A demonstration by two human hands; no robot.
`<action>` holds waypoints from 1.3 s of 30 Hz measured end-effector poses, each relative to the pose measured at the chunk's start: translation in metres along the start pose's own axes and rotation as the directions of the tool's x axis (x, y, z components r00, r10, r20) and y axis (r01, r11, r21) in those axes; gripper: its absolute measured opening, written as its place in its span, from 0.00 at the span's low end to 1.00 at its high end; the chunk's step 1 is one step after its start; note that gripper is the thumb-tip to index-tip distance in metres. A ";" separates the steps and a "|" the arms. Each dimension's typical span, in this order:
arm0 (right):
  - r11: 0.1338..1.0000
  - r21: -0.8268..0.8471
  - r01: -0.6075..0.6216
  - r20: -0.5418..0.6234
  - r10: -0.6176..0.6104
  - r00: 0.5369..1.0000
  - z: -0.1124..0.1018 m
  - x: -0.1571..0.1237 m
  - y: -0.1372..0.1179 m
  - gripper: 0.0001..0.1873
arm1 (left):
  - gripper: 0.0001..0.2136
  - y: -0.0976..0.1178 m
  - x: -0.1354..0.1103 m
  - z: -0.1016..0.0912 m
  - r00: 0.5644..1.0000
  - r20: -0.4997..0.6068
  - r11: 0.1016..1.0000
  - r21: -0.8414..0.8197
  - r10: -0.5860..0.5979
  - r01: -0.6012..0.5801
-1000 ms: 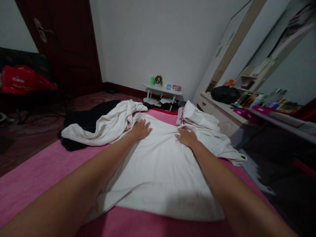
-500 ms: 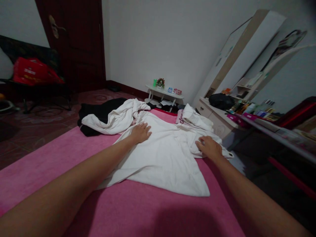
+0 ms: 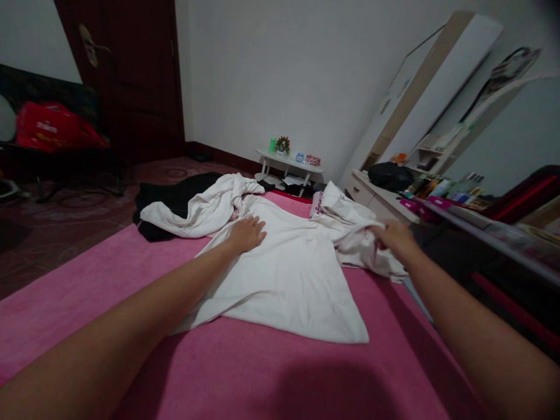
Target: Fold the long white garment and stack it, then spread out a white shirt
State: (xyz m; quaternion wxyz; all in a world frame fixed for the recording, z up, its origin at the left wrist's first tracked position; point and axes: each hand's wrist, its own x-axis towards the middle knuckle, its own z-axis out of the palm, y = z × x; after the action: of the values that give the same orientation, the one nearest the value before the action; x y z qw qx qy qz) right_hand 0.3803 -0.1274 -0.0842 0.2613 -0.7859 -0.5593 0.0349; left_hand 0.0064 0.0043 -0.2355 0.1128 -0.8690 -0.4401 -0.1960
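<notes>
A white garment [image 3: 289,280] lies spread on a pink bedsheet [image 3: 245,373]. My left hand [image 3: 247,233] rests flat on its upper left part, fingers stretched out. My right hand [image 3: 394,236] is closed on a bunched white sleeve [image 3: 356,242] at the garment's right side and holds it a little above the bed. More crumpled white cloth [image 3: 196,213] lies beyond my left hand, partly on a black garment [image 3: 175,198].
A small white table [image 3: 291,163] with a plant and boxes stands by the far wall. A dresser [image 3: 380,201] with a black bag and bottles is at the right. A dark door [image 3: 126,76] and a red bag [image 3: 52,128] are at the left.
My right hand moved from the middle of the garment out to its right side, then closed on the sleeve and lifted it. The left hand stayed flat on the cloth.
</notes>
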 end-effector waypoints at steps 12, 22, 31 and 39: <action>0.896 -0.333 0.294 0.132 -0.265 0.955 0.071 -0.057 -0.021 0.11 | 0.22 0.000 -0.001 -0.004 1.000 0.014 1.000 0.010 -0.001 0.001; 0.818 -0.548 0.172 0.167 -0.095 0.981 0.095 -0.072 -0.034 0.10 | 0.22 0.000 -0.001 -0.003 1.000 0.003 1.000 -0.021 -0.004 0.004; 0.836 -0.545 0.062 0.165 0.034 0.986 0.065 -0.071 -0.006 0.10 | 0.23 -0.001 -0.001 -0.004 1.000 0.017 0.998 -0.055 -0.006 0.007; 0.769 -0.607 0.198 0.270 -0.035 0.962 0.058 -0.085 -0.010 0.08 | 0.27 0.009 -0.013 -0.014 0.985 0.173 0.998 -0.055 0.012 -0.003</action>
State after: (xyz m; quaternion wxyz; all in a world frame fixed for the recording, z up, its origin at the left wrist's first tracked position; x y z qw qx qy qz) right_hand 0.3199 -0.1792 -0.1501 -0.0848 -0.7809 -0.6144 -0.0743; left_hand 0.0032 -0.0153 -0.2287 0.0508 -0.8872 -0.4393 -0.1312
